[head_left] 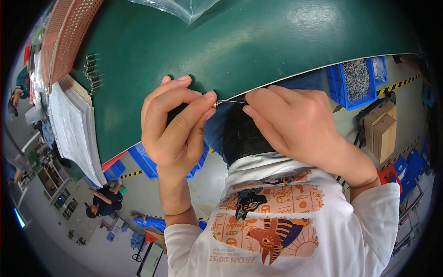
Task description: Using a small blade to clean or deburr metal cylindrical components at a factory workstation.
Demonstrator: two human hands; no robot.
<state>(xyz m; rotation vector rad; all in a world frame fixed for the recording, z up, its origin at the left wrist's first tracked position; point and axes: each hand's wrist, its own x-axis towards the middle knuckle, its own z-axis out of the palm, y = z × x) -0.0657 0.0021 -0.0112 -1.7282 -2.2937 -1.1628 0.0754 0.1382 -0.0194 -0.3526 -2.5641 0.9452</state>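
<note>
Over the near edge of the green table (221,55), both my hands meet at a thin, shiny metal piece (229,101). My left hand (173,124) is closed in a pinch of thumb and index finger on its thicker end, with the other fingers curled. The slender, wire-like end runs to my right hand (297,120), whose thumb and forefinger are pressed together on it. Fingertips cover both ends, so the exact kind of part cannot be made out. Several similar small metal parts (93,76) lie in a row on the table at the left.
A pink perforated basket (69,39) and a stack of papers (76,134) sit at the left. Clear plastic (187,8) lies at the far edge. Right of the table, a blue bin (339,85) holds many small metal pieces, near cardboard boxes (382,131). Another person (108,201) is in the background.
</note>
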